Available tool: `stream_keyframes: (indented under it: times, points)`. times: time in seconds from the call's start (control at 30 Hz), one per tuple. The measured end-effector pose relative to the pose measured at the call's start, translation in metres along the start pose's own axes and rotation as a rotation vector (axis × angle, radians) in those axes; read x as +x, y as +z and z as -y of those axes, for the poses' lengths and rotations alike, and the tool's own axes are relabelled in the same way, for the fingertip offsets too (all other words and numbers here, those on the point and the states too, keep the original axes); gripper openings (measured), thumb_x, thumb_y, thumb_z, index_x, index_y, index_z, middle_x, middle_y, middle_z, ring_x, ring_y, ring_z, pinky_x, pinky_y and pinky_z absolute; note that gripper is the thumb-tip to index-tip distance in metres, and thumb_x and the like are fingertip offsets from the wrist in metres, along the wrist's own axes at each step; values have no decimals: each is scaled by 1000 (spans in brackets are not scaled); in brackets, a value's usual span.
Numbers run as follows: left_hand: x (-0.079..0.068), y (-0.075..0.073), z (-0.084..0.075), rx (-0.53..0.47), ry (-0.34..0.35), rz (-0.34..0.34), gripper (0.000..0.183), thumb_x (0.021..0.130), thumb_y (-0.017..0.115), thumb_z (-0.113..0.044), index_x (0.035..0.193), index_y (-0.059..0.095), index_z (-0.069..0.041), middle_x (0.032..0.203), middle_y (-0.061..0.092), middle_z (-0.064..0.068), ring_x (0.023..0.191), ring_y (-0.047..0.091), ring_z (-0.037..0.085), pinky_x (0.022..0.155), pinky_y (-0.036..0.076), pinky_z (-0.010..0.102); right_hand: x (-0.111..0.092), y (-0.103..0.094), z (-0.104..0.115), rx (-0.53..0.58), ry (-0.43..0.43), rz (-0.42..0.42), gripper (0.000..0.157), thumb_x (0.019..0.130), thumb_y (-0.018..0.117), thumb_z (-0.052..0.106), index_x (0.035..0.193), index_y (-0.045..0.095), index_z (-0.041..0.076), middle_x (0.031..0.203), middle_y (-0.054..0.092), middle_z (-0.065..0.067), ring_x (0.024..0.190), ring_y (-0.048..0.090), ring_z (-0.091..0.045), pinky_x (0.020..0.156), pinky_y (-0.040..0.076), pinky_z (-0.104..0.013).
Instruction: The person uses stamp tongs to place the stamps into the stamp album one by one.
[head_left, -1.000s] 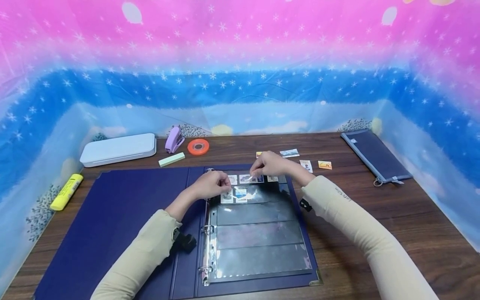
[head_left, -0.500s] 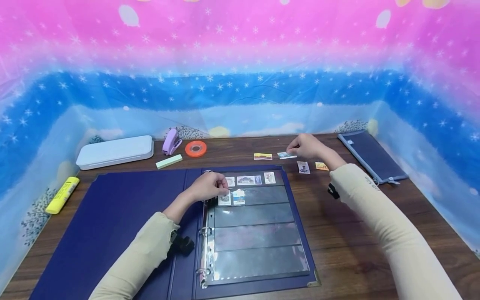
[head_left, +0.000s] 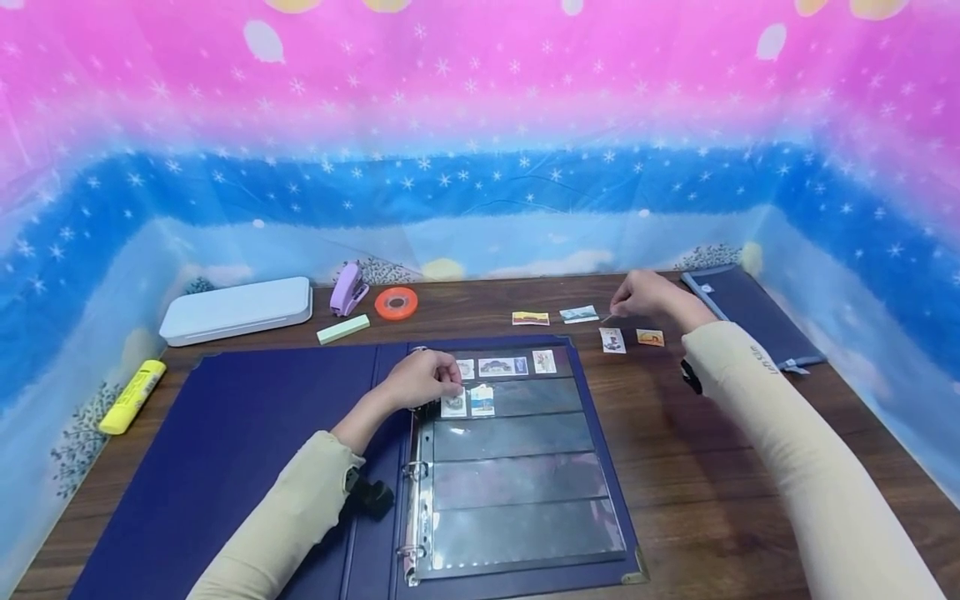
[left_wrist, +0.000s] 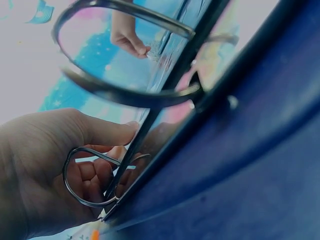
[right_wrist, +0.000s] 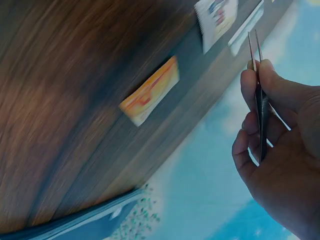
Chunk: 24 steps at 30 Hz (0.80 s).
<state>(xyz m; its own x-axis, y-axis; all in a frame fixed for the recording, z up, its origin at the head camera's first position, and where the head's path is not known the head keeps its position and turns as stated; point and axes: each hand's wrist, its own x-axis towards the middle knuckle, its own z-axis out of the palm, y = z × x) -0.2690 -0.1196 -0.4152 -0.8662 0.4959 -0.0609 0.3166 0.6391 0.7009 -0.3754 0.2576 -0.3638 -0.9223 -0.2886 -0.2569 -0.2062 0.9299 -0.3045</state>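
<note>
Paper, thin and rectangular: orange-yellow stamp, white upright stamp, green-white stamp and yellow-red stamp, loose towards the far edge of the dark wood-grain tabletop, right of centre. Probably feather-light, easily creased, apt to skid; best lifted by mid-edge, sparing corners. Slim dark metal tweezers gripped in the right hand, points apart, nothing visible between; clear-fronted black pocket page pinched near its far left corner by the left hand

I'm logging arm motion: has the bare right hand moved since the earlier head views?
Yes: the right hand has moved rightward, from over the open navy ring binder to beyond its right edge.
</note>
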Motion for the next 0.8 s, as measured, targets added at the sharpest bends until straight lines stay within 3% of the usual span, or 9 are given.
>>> stream_keyframes:
  times: [0.33,0.8]
  points:
    - [1,1,1,-8,-14,-6,7,82,69,-14,80,64,-10,68,59,0,58,49,10,62,40,25,-12,-12,-33,-56,-22,34,23,89,59,14,101,71,-1,98,70,-20,92,65,-36,79,50,-46]
    - [2,1,2,-22,-18,3,7,83,68,-15,81,64,-10,67,57,-1,58,47,10,62,39,25,-30,-18,-74,-64,88,69,28,93,55,14,109,66,-5,103,68,-24,103,58,-45,83,47,-52]
